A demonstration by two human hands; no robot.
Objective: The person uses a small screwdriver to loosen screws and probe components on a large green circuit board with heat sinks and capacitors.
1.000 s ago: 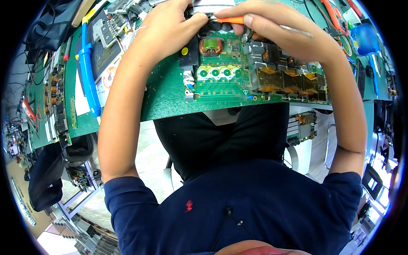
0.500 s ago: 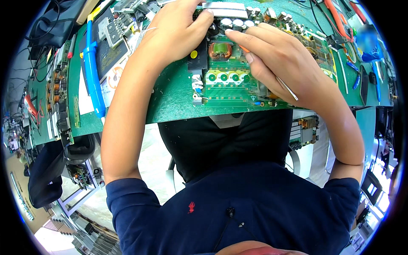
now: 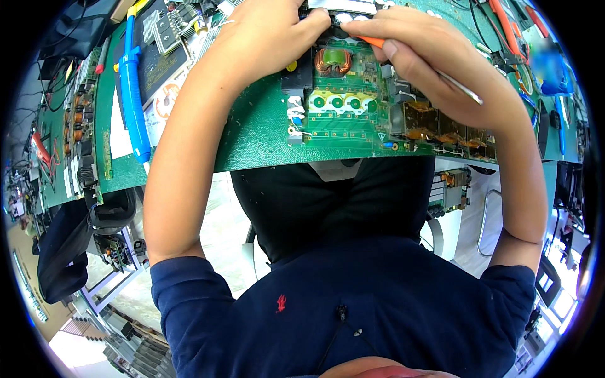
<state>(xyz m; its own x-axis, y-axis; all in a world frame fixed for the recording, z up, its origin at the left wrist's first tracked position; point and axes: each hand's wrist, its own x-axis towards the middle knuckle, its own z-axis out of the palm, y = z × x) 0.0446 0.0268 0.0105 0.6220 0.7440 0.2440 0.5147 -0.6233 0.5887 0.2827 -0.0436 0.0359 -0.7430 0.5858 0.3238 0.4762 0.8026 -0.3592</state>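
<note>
A large green circuit board (image 3: 334,135) lies on the green mat in front of me. It carries a copper-wound coil (image 3: 334,62), a row of round white-and-green parts (image 3: 343,103) and taped brown components (image 3: 435,123) at the right. My left hand (image 3: 274,41) is closed at its far left part, the thumb bent over a dark part; its other fingertips pass out of the picture's top. My right hand (image 3: 435,60) grips a slim tool with an orange handle (image 3: 372,41) and a metal shaft (image 3: 461,87), its index fingertip beside the silver-topped capacitors (image 3: 344,19).
A blue desoldering pump (image 3: 133,101) lies to the left, over a paper and a dark board with heat sinks (image 3: 165,38). Another long board (image 3: 82,135) stands at the far left. Orange-handled pliers (image 3: 504,28), cables and blue tools (image 3: 561,123) lie at the right.
My right hand has shifted farther away with the tool, uncovering the brown components on the board's right. My left hand stays on the far left part. The whole view has shifted slightly.
</note>
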